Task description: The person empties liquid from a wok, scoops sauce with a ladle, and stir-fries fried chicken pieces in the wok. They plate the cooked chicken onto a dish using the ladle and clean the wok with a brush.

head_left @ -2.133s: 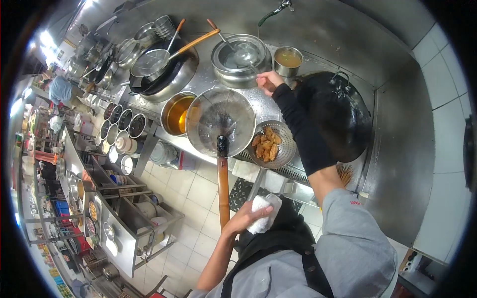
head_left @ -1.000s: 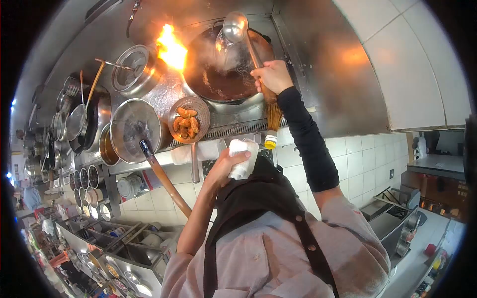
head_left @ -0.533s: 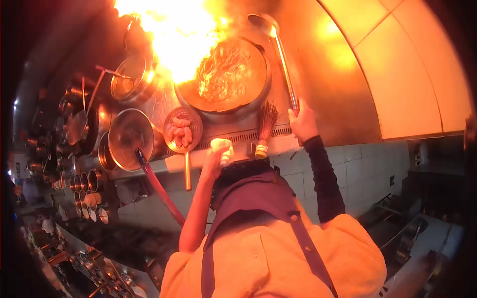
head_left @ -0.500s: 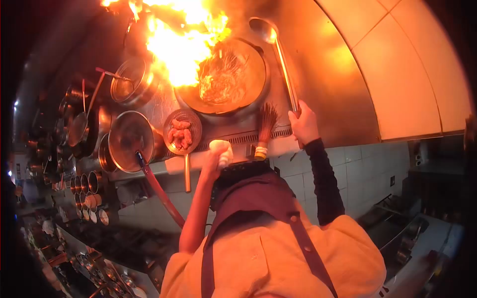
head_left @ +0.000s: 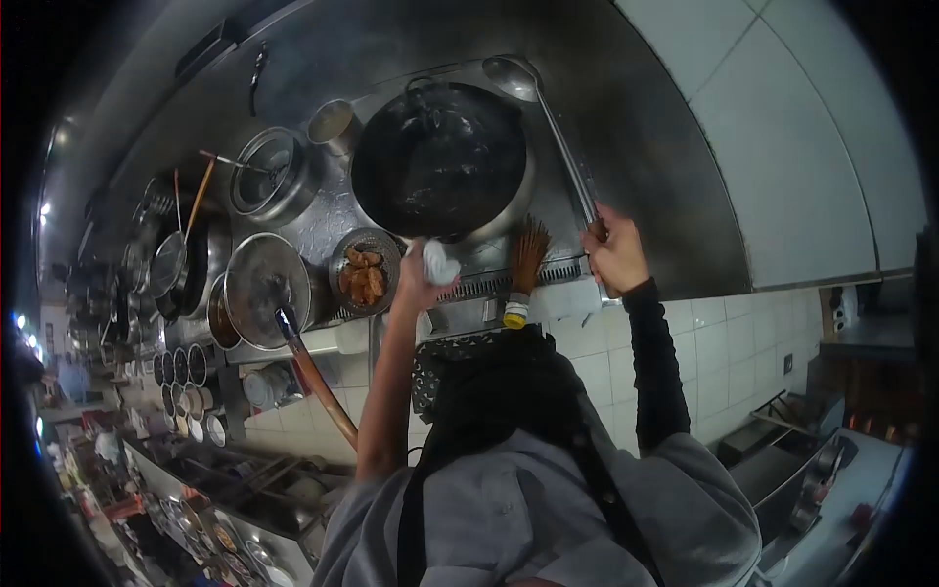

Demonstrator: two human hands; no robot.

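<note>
A large black wok (head_left: 435,161) sits on the burner with a glossy inside. My left hand (head_left: 416,284) is closed round a folded white cloth (head_left: 442,262) at the wok's near rim; whether it also grips a wok handle under the cloth is hidden. My right hand (head_left: 618,256) is wrapped round the wooden handle of a long metal ladle (head_left: 565,147), whose bowl rests at the far right of the wok. Between my hands lies a bamboo wok brush (head_left: 528,259). Just left of my left hand, a perforated strainer (head_left: 344,247) holds several browned fried pieces (head_left: 365,279).
Left of the wok stand a small metal pot (head_left: 335,127), a round lidless pot (head_left: 269,171) with a utensil in it, and a big mesh strainer (head_left: 262,318) with a long wooden handle. Several stacked cups (head_left: 181,367) are farther left. A tiled wall (head_left: 802,127) rises at the right.
The tall flames over the wok are gone and the orange glow has faded. My left hand has moved up to the wok's near rim. My right hand has shifted slightly right and down with the ladle.
</note>
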